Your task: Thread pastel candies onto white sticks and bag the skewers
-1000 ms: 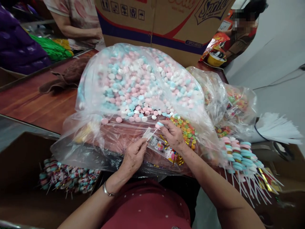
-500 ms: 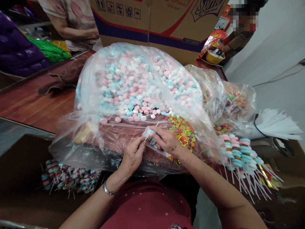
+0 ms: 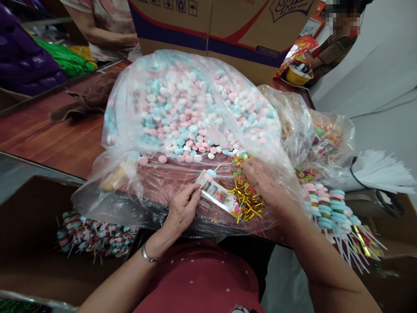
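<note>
The left hand [image 3: 182, 208] pinches a thin white stick [image 3: 204, 184] between thumb and fingertips, and on that stick sit two candy discs [image 3: 210, 174], one blue, one pink, poking up just past a small printed clear sleeve [image 3: 219, 196] that lies against the plastic. So this lollipop is barely begun: two pieces on, most of the stick bare.

Over to the right hand [image 3: 265, 184], fingers curled down and pressed together in the heap of small multicoloured ring candies [image 3: 239, 167]; whether a ring is actually caught between the fingertips, I cannot tell. Just beside it lies a tangle of gold twist ties [image 3: 247, 204], untouched.

Behind both hands swells the big clear bag of pink, blue and white discs [image 3: 192, 113], plenty left in there, resting on the reddish wooden surface [image 3: 48, 139]. To the right, a fan of finished stacked lollipops [image 3: 325, 208] lies with sticks pointing outward, and beyond it a bundle of bare white sticks [image 3: 381, 174]. More wrapped lollipops [image 3: 91, 239] sit in the brown box at lower left. Judging by those piles, a good batch is done, with heaps of loose candy to go.

A cardboard carton [image 3: 221, 30] stands at the back; another person's arm [image 3: 107, 39] works at the far left.
</note>
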A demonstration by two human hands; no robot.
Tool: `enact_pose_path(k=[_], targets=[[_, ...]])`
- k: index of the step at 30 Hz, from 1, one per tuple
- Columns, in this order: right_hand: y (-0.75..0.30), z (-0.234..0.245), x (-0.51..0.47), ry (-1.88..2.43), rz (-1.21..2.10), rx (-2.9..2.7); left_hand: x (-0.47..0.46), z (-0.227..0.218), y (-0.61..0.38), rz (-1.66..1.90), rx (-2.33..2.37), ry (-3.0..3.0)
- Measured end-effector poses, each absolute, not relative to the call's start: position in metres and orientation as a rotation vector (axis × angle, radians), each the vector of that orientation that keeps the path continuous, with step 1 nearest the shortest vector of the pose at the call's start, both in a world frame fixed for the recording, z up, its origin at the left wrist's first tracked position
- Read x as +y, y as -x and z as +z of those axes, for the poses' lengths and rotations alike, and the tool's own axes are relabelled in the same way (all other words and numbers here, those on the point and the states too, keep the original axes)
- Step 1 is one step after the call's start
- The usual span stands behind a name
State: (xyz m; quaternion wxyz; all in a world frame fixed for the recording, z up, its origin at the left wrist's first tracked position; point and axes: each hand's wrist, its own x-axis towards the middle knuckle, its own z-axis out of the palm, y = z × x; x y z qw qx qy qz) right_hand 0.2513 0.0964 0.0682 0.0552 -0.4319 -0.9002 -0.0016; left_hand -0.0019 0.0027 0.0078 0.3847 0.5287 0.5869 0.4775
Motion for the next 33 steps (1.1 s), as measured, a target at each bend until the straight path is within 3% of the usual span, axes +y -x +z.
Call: enact_pose_path(k=[4,24,27,30,33], targets=[[-0.249,0.074,0.096,1.270,0.119,-2.774,0.003,0.006,0.002,1.225,1.519,-1.374],[-0.212,0.053,0.114,1.275,-0.394,-2.978,0.002,0.006,0.001,1.230,1.532,-1.414],[-0.209,0.048,0.121,1.476,-0.151,-2.703,0.002,0.005,0.000,1.241,1.539,-1.431],[-0.207,0.045,0.128,1.533,0.463,-2.196,0.002,0.002,-0.001,1.247,1.555,-1.475],[-0.201,0.047,0.128,1.326,1.118,-1.714,0.003,0.000,-0.002,1.265,1.542,-1.527]])
